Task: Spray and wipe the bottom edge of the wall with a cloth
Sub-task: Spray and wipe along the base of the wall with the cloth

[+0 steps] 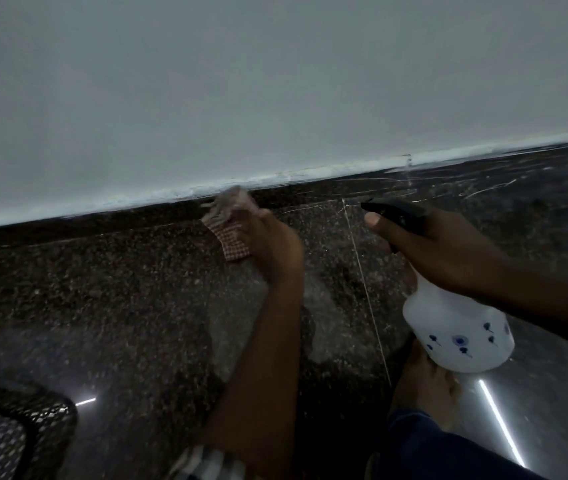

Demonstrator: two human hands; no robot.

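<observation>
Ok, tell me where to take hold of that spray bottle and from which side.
Grip the spray bottle at its narrow neck under the black trigger head, from behind, as the right hand does: the nozzle points at the wall, and the white body is wide.

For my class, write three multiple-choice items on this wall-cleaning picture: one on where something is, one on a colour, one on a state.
1. Where is the cloth?
A. At the bottom edge of the wall
B. Draped over the bottle
C. Lying beside the foot

2. What colour is the spray bottle body?
A. Solid green
B. White with blue marks
C. Plain black

3. How is the spray bottle held?
A. Standing on the floor
B. Lying on its side, untouched
C. Lifted in the right hand

Answers: 1 A, the left hand presses the cloth where wall meets floor. 2 B, white with small blue motifs. 3 C, the fingers wrap its neck and it hangs above the floor.
</observation>
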